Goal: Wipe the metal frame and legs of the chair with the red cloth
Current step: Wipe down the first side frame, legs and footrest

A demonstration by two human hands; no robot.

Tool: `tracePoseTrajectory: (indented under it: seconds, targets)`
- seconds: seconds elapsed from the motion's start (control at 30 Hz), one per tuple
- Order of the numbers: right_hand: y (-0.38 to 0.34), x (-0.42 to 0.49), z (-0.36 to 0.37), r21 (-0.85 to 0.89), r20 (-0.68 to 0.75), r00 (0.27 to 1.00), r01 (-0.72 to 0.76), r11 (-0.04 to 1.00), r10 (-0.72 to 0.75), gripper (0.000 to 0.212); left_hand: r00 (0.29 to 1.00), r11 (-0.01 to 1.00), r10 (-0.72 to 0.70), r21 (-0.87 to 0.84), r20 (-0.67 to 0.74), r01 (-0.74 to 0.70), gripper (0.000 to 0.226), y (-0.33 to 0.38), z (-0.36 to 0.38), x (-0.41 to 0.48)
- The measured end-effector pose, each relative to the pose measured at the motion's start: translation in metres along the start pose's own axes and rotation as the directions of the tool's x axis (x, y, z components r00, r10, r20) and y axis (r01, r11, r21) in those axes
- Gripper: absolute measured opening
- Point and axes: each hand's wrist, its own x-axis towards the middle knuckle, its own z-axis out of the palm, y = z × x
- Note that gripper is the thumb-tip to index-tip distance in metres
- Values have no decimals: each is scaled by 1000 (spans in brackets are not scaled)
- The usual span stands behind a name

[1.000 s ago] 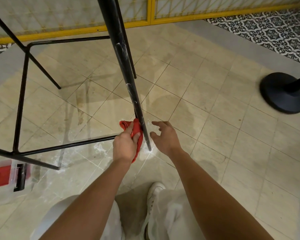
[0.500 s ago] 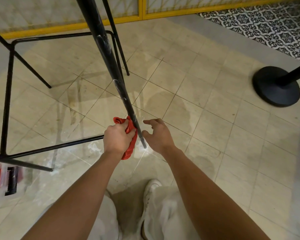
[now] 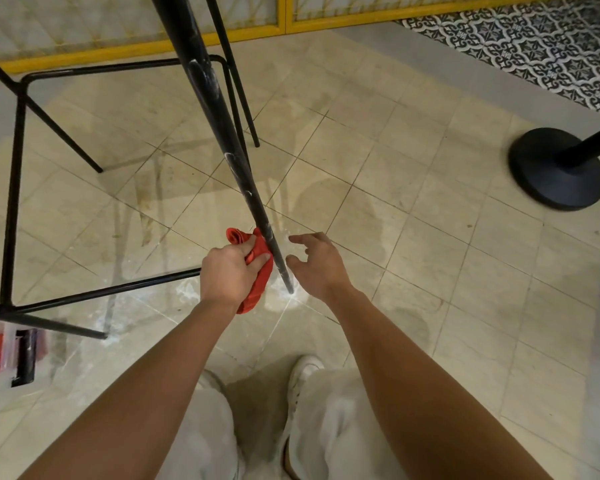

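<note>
A black metal chair leg [image 3: 222,133] slants down from the top of the view to its foot on the tiled floor. White smears streak it. My left hand [image 3: 231,271] grips the red cloth [image 3: 257,268] and presses it against the lower part of that leg, just above the foot. My right hand [image 3: 317,261] hovers on the other side of the leg with loosely spread fingers, holding nothing and not touching the metal. The chair's lower frame bar [image 3: 101,294] runs left from behind my left hand, joining the other thin black legs.
A black round stanchion base [image 3: 556,169] stands on the floor at the right. A clear box with red contents [image 3: 0,355] sits at the left edge. A yellow-framed screen [image 3: 284,22] runs along the back. My white shoe [image 3: 303,370] is below the hands.
The hands have stayed low on the leg near its foot, with the cloth still pressed to it. The view shifted slightly as my head moved.
</note>
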Motion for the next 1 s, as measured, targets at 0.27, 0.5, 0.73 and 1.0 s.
tracePoseTrajectory:
  seconds: [0.27,0.5,0.73,1.0]
  targets:
    - [2,1,0,16,-4,1000,-4,1000,4,42,999,994,35,102,-27,-32,30,6,-5,19]
    - [8,9,3,18,-16,1000,-17,1000,18,43,994,991,-110,-70,25,112,24,20,-2,36]
    - [7,11,3,47,-28,1000,-3,999,5,49,948,846,-289,-428,130,317,14,37,-8,65]
    - [-1,9,10,25,2,1000,18,1000,-18,51,990,964,-14,-260,143,51,23,5,12,55]
